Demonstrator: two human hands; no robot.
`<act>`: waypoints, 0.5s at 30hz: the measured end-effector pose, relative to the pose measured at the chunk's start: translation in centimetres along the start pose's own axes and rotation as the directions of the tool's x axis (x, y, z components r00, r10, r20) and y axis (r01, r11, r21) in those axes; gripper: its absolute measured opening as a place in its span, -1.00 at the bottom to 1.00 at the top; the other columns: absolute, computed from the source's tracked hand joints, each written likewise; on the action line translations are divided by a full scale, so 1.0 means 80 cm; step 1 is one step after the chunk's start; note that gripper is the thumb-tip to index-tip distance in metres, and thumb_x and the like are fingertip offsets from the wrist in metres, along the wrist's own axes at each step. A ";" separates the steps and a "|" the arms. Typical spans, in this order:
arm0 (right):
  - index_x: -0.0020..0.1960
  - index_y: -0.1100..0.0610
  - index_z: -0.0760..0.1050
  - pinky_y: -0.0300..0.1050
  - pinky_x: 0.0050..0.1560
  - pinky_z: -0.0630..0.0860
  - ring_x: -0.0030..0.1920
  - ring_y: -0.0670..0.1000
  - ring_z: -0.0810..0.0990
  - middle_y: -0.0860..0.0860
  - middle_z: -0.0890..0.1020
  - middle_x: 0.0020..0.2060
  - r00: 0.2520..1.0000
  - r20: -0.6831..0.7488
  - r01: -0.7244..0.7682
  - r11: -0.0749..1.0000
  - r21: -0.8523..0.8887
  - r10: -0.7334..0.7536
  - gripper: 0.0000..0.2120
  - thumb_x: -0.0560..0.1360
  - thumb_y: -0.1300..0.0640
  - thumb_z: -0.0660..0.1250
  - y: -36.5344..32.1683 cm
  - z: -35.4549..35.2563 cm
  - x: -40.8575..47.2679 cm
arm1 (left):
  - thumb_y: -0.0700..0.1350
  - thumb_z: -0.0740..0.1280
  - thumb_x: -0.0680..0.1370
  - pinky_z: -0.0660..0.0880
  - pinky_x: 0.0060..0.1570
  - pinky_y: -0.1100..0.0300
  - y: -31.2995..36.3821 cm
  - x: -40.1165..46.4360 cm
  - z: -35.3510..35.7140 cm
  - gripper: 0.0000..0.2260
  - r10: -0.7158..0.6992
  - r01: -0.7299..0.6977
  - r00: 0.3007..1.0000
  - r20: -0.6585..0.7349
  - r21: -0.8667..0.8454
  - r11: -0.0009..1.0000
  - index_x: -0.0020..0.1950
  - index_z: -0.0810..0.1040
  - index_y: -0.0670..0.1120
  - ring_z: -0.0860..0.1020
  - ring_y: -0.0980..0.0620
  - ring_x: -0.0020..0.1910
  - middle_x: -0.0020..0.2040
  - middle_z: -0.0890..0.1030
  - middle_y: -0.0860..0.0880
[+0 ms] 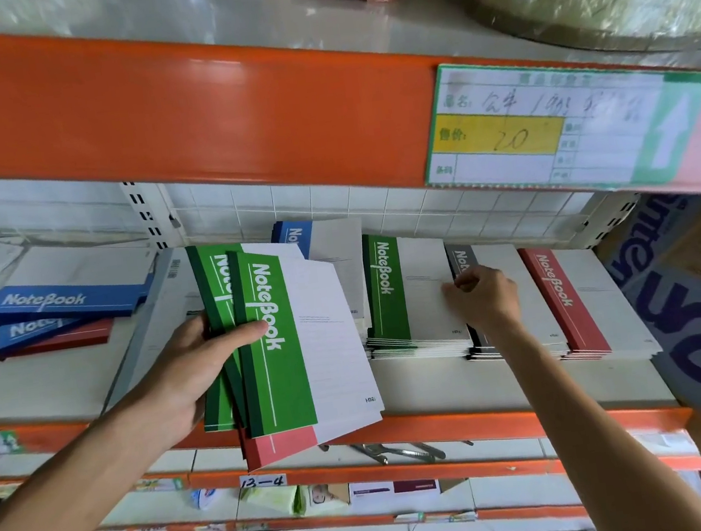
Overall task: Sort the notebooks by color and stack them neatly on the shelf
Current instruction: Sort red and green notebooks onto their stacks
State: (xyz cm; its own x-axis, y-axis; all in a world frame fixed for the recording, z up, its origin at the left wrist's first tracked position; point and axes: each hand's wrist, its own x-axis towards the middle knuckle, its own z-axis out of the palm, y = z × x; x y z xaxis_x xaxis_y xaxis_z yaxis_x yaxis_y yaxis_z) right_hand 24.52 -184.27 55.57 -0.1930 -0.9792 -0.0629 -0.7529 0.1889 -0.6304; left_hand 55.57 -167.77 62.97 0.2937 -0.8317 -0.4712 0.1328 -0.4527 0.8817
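On the middle shelf (511, 382), sorted piles are seen side by side: a green pile (411, 297), a black pile (466, 261) touching its right edge, and a red pile (567, 303) further right. A fan of notebooks (296, 339), green on top with a red one beneath, is gripped in the left hand (185, 376), thumb curled over the top cover, long axes running front to back like the piles. The green pile lies just right of this fan. The right hand (484, 296) is nearer it, fingers curled at the pile's right edge; whether anything is pinched cannot be told. Unsorted blue and red notebooks (47, 314) lie well apart at far left.
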 end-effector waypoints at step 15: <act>0.23 0.06 0.60 -0.09 0.14 0.61 0.06 -0.04 0.69 -0.02 0.72 0.08 0.865 0.230 0.417 0.893 0.168 -0.446 -0.74 0.55 0.15 0.40 -0.065 0.043 -0.114 | -0.11 0.51 0.39 0.49 0.15 -0.05 -0.011 0.022 -0.006 -0.65 -0.038 0.040 0.999 -0.027 0.058 0.998 0.15 0.57 0.00 0.62 -0.07 0.04 0.02 0.69 -0.02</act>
State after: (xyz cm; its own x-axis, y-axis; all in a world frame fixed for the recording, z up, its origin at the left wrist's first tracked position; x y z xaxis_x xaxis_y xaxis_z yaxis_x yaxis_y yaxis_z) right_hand 32.35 -176.60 56.78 0.3139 -0.9482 0.0493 -0.6474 -0.2517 -0.7194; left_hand 56.46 -168.68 61.39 0.3135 -0.8050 -0.5037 0.0891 -0.5031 0.8596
